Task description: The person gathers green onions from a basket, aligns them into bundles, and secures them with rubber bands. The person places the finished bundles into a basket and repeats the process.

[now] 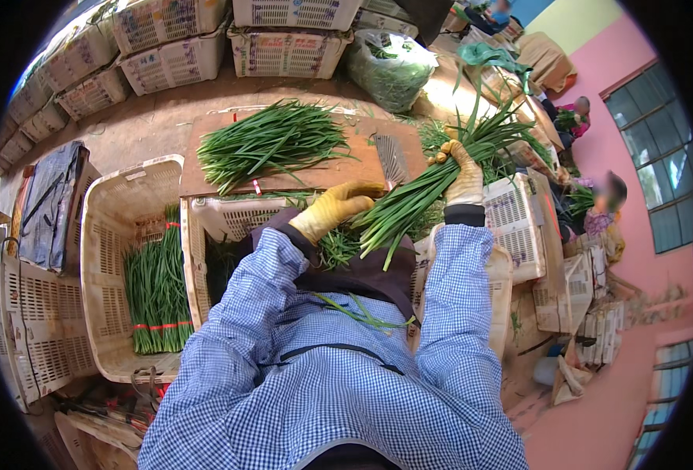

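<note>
My right hand (464, 173), in a yellow-and-white work glove, grips a bunch of garlic chives (408, 202). Its pale cut ends point down and left, and its leaf tips fan out to the upper right. My left hand (336, 210), gloved alike, is held just left of those ends with its fingers extended and nothing in its grasp. A loose pile of garlic chives (273, 141) lies on a wooden board (358, 170) in front of me. Fixed or lying at the board's right part is a ridged metal piece (390, 158). Loose green scraps (339, 249) rest on my lap.
At left, a plastic crate (132, 367) holds bundles of chives (155, 294) bound with red bands. Stacked crates (291, 53) and a clear plastic bag of greens (390, 70) stand beyond the board. More crates (514, 229) and several people (599, 220) are at right.
</note>
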